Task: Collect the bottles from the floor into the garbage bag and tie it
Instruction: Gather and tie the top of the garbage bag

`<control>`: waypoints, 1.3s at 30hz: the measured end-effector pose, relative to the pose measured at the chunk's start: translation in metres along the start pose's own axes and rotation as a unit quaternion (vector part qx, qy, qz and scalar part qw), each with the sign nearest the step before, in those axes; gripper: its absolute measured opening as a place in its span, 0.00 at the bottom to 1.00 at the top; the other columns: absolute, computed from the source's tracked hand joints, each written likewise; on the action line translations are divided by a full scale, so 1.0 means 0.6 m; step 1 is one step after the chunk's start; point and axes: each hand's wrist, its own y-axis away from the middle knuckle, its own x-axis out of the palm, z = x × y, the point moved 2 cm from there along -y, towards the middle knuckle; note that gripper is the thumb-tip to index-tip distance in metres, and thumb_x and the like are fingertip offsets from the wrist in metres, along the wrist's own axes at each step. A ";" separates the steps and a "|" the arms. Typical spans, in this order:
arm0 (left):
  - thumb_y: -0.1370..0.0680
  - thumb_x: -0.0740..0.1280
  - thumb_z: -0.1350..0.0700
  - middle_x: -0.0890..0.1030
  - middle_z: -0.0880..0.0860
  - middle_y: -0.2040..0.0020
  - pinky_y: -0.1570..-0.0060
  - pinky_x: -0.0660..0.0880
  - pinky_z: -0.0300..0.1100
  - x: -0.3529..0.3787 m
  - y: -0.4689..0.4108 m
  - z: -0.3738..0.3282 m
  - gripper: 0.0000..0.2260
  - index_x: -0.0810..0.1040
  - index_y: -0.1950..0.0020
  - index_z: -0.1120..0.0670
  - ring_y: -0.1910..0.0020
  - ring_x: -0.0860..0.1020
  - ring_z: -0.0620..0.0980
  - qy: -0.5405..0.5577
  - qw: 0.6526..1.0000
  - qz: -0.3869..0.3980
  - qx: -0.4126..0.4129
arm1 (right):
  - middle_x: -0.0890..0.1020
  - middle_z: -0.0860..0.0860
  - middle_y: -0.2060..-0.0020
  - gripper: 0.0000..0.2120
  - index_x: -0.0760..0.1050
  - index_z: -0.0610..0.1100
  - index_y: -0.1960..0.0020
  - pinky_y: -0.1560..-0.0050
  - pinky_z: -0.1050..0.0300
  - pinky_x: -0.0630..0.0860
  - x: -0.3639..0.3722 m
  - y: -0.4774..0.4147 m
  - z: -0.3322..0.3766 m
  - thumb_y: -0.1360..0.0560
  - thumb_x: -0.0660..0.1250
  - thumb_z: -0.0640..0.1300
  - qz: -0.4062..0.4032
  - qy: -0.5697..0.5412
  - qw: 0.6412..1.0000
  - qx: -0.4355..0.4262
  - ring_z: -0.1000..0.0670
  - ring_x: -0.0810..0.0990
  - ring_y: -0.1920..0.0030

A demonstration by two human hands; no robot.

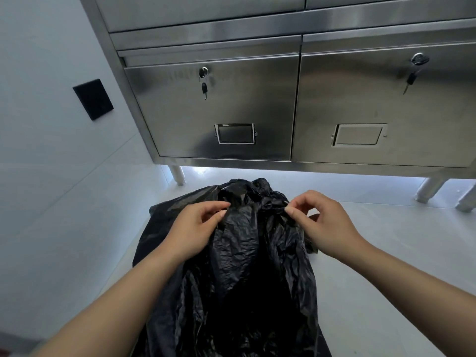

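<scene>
Black garbage bag (244, 266) at centre-bottom, on pale floor below steel cabinet (211, 112). Left hand (195, 228) and right hand (322, 222) each pinch film, thumb against forefinger, either side of bunched neck. Risks: slick film slips from light pinch, neck reopens; hard tug tears plastic.

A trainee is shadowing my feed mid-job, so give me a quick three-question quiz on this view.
1. True or false: the left hand and right hand both pinch the bag.
2. What hangs from each cabinet lock? A) keys B) tags C) nothing
3. Fill in: the black wall plate is on the ___ hand's side.
Key: 1 true; 2 A; 3 left.
</scene>
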 end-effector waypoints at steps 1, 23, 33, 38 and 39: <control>0.23 0.65 0.54 0.83 0.37 0.59 0.57 0.72 0.24 0.000 0.001 -0.003 0.08 0.82 0.52 0.43 0.57 0.79 0.33 -0.009 1.000 0.009 0.005 | 0.77 0.57 0.67 0.06 0.75 0.51 0.62 0.68 0.71 0.68 0.001 0.001 0.006 0.26 0.67 0.45 0.009 -0.007 1.000 -0.010 0.59 0.74 0.69; 0.24 0.64 0.46 0.77 0.43 0.56 0.52 0.68 0.29 0.060 0.019 -0.067 0.16 0.71 0.37 0.36 0.53 0.74 0.38 -0.120 0.978 0.042 0.164 | 0.77 0.57 0.74 0.08 0.75 0.45 0.61 0.71 0.71 0.67 0.019 -0.002 0.020 0.23 0.63 0.40 0.112 -0.229 0.960 0.116 0.60 0.72 0.74; 0.26 0.66 0.44 0.71 0.45 0.69 0.69 0.64 0.32 0.073 0.014 -0.055 0.03 0.76 0.55 0.42 0.69 0.70 0.42 -0.088 0.991 -0.016 0.102 | 0.78 0.57 0.74 0.06 0.75 0.45 0.61 0.69 0.69 0.69 0.018 -0.001 0.019 0.25 0.66 0.40 0.127 -0.164 0.976 0.074 0.60 0.73 0.73; 0.26 0.66 0.46 0.70 0.46 0.69 0.68 0.65 0.34 0.077 0.017 -0.052 0.03 0.76 0.57 0.43 0.70 0.68 0.43 -0.062 0.994 -0.017 0.083 | 0.78 0.56 0.71 0.10 0.77 0.51 0.62 0.68 0.67 0.70 0.024 0.006 0.016 0.36 0.75 0.54 0.082 -0.078 0.992 0.061 0.58 0.73 0.71; 0.26 0.66 0.46 0.70 0.46 0.69 0.68 0.65 0.34 0.078 0.018 -0.052 0.03 0.77 0.57 0.43 0.70 0.68 0.43 -0.057 0.995 -0.017 0.082 | 0.78 0.57 0.72 0.12 0.77 0.51 0.64 0.69 0.68 0.69 0.025 0.007 0.017 0.38 0.76 0.55 0.064 -0.050 0.995 0.055 0.59 0.72 0.72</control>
